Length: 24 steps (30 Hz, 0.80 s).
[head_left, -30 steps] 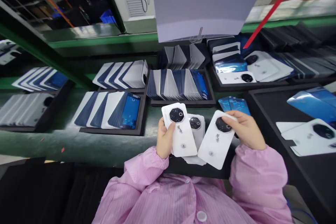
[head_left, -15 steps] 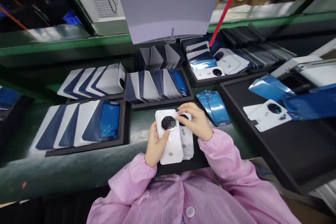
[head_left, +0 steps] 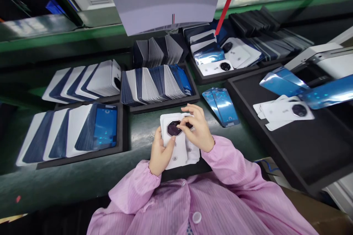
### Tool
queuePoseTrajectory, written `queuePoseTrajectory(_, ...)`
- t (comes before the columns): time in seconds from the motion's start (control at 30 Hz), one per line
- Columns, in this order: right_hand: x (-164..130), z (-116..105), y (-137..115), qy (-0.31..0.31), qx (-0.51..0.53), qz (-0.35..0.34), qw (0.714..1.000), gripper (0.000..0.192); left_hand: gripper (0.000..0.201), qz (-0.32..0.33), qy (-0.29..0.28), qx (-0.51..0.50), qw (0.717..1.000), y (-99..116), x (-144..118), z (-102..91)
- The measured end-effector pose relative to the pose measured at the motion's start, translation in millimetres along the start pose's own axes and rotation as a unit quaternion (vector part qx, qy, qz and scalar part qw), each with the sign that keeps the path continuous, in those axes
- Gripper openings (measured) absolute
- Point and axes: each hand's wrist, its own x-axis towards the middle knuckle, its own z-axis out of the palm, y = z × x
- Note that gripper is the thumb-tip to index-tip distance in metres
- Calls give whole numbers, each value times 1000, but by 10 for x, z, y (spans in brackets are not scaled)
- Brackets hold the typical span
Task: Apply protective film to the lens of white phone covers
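Stack of white phone back covers, held over green bench edge.
Left hand (head_left: 160,154) grips the white phone back covers (head_left: 178,143) from the left side; right hand (head_left: 200,132) pinches the top cover's dark octagonal camera ring (head_left: 174,127) with thumb and forefinger. Tray of upright covers (head_left: 158,84) just beyond; blue film sheets (head_left: 222,106) to the right.

You cannot read the printing on the hanging sheet (head_left: 165,0) or covers (head_left: 176,143), centre frame.
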Motion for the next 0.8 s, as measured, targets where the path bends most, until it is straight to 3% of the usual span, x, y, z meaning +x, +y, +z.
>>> queuePoseTrajectory(0.1, -40, 32, -63, -22, -12, -165, 986, 8, 46, -2, 27, -22, 999, 19, 29, -15)
queuePoseTrajectory(0.2, -75, 59, -93, -59, 24, -239, 969, 10, 45, -33, 44, -54, 997, 36, 70, -57)
queuePoseTrajectory(0.37, -103, 69, -84, -78, 74, -253, 961, 11, 45, -64, 42, -76, 994, 57, 102, -108)
queuePoseTrajectory(0.8, -103, 54, -83, -83, 88, -255, 959, 13, 43, -54, 31, -76, 995, 37, 72, -111)
